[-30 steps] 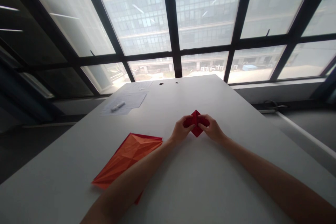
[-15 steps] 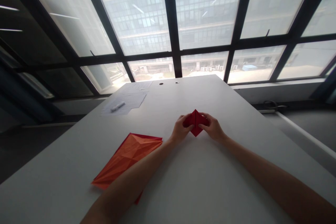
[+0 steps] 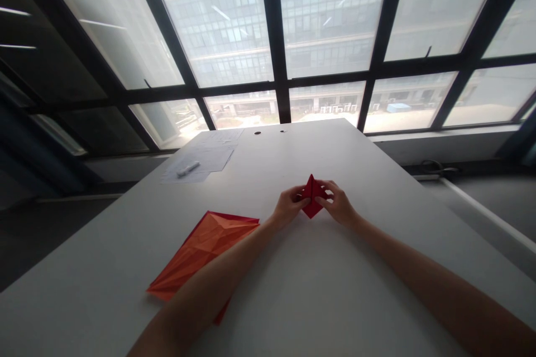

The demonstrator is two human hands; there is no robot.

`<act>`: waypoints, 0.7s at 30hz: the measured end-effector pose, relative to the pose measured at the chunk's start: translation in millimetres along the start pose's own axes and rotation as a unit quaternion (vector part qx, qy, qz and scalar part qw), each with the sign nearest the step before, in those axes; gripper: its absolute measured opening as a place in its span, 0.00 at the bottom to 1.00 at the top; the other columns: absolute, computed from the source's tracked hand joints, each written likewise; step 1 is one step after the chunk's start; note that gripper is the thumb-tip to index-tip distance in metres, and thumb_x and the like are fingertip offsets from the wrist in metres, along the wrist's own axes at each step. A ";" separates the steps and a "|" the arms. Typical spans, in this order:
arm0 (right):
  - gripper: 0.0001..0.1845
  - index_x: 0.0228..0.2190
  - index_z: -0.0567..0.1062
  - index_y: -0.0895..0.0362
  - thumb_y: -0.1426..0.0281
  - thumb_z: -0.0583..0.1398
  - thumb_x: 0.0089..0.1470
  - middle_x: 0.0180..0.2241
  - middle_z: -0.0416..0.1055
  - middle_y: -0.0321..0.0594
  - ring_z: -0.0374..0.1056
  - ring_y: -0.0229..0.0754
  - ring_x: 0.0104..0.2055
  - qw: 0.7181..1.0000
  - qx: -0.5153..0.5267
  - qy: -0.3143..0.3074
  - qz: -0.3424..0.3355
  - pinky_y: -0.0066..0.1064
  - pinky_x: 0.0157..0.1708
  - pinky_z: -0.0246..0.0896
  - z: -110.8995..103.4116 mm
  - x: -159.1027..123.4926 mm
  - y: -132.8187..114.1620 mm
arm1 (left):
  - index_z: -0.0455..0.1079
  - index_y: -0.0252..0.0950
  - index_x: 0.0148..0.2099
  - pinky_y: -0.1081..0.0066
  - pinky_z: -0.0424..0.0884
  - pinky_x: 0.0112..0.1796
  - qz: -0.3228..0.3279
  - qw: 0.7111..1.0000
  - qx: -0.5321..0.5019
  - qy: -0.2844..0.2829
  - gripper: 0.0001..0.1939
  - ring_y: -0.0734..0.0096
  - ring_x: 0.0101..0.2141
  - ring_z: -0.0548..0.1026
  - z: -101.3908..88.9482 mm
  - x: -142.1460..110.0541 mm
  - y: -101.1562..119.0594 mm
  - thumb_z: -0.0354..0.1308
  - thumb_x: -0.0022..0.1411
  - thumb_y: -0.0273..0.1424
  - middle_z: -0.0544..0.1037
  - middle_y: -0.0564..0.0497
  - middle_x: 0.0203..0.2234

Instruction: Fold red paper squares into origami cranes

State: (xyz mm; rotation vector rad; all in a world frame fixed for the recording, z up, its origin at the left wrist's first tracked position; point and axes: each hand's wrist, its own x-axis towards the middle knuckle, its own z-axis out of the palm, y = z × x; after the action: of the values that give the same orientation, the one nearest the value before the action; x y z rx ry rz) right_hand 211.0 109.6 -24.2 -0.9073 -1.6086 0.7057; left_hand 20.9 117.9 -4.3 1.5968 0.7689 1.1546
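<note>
1. Red paper (image 3: 312, 207): one small folded piece, diamond-shaped, top point toward the far edge of the table (image 3: 318, 295). Sits mid-surface, well in from both long edges, between the hands. Whether its lower tip touches the surface cannot be told.
2. Left hand (image 3: 288, 206): closed in on the paper's left side. Left fingers (image 3: 298, 195) curled and bunched, with a firm pinch; the fingertips are partly hidden by the fold.
3. Right hand (image 3: 340, 203): on the paper's right side, slightly more open than the left. Right fingers (image 3: 324, 185) arched, their tips gripping the paper's right edge.
4. Change: compared with half a second ago, the paper looks narrower, its side flaps drawn in, and the hands sit a little farther apart. Both hands keep hold; the paper has not been set down.
5. Orange sheet (image 3: 203, 251): large, creased into a radiating pattern, red on its underside. Lies flat near the left edge, its near corner behind the left forearm (image 3: 201, 295).
6. Papers (image 3: 205, 159): printed sheets lying flat near the far left corner.
7. Marker (image 3: 188, 168): white, lying on the papers.
8. Windows (image 3: 326, 22): dark-framed, beyond the far edge, with a building outside.
</note>
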 end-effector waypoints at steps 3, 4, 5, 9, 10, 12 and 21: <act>0.20 0.47 0.77 0.53 0.64 0.65 0.51 0.51 0.68 0.48 0.67 0.51 0.52 0.998 -0.053 0.023 -0.002 0.43 0.46 0.69 0.8 0.8 2.9 | 0.74 0.32 0.52 0.66 0.75 0.38 -0.007 1.000 -0.008 0.003 0.24 0.62 0.37 0.78 -2.1 -0.4 0.8 0.68 0.54 0.34 0.81 0.41 0.42; 0.18 0.45 0.78 0.54 0.63 0.65 0.51 0.48 0.71 0.47 0.68 0.51 0.51 0.998 -0.062 0.022 -0.001 0.44 0.47 0.68 1.0 1.0 2.7 | 0.74 0.32 0.52 0.67 0.75 0.38 -0.009 1.000 -0.011 0.007 0.24 0.62 0.37 0.78 -2.9 -0.4 0.0 0.68 0.54 0.34 0.81 0.42 0.41; 0.17 0.44 0.78 0.54 0.63 0.65 0.52 0.45 0.73 0.47 0.69 0.50 0.48 0.998 -0.058 0.011 0.006 0.44 0.48 0.67 1.2 1.0 1.9 | 0.73 0.33 0.54 0.67 0.74 0.37 -0.011 1.000 -0.015 0.010 0.25 0.63 0.36 0.78 -3.5 -0.4 -1.1 0.68 0.53 0.33 0.81 0.43 0.40; 0.15 0.41 0.78 0.58 0.63 0.63 0.53 0.36 0.78 0.44 0.73 0.47 0.37 0.996 0.042 -0.049 0.063 0.39 0.39 0.69 1.8 0.6 -2.9 | 0.68 0.35 0.57 0.70 0.74 0.35 -0.021 0.999 -0.029 0.013 0.31 0.67 0.33 0.78 -4.0 -0.4 -5.9 0.70 0.51 0.31 0.79 0.47 0.36; 0.15 0.40 0.78 0.58 0.63 0.64 0.52 0.36 0.79 0.44 0.73 0.47 0.36 0.994 0.061 -0.047 0.071 0.38 0.37 0.69 1.8 0.4 -3.4 | 0.67 0.35 0.57 0.70 0.74 0.35 -0.024 0.999 -0.030 0.012 0.32 0.68 0.33 0.77 -3.7 -0.5 -6.3 0.71 0.50 0.31 0.78 0.47 0.36; 0.15 0.38 0.77 0.59 0.62 0.65 0.51 0.34 0.79 0.44 0.73 0.46 0.35 0.993 0.082 -0.036 0.075 0.37 0.37 0.69 1.8 0.2 -3.0 | 0.65 0.36 0.57 0.71 0.74 0.34 -0.029 0.999 -0.031 0.010 0.33 0.68 0.33 0.77 -3.1 -0.9 -5.9 0.71 0.51 0.32 0.77 0.47 0.38; 0.28 0.51 0.69 0.56 0.64 0.66 0.49 0.29 0.75 0.36 0.71 0.42 0.31 0.985 0.146 -0.031 0.088 0.35 0.32 0.69 0.5 0.2 -7.1 | 0.63 0.37 0.56 0.72 0.74 0.33 -0.028 0.999 -0.021 0.017 0.28 0.71 0.31 0.76 -2.8 -2.7 -1.3 0.66 0.57 0.37 0.76 0.49 0.35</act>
State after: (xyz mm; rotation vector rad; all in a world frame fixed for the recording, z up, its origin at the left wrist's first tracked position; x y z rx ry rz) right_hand 209.1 106.0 -18.3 -0.8219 -1.4423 1.0728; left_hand 17.5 116.9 -6.2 1.5151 0.8000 1.1527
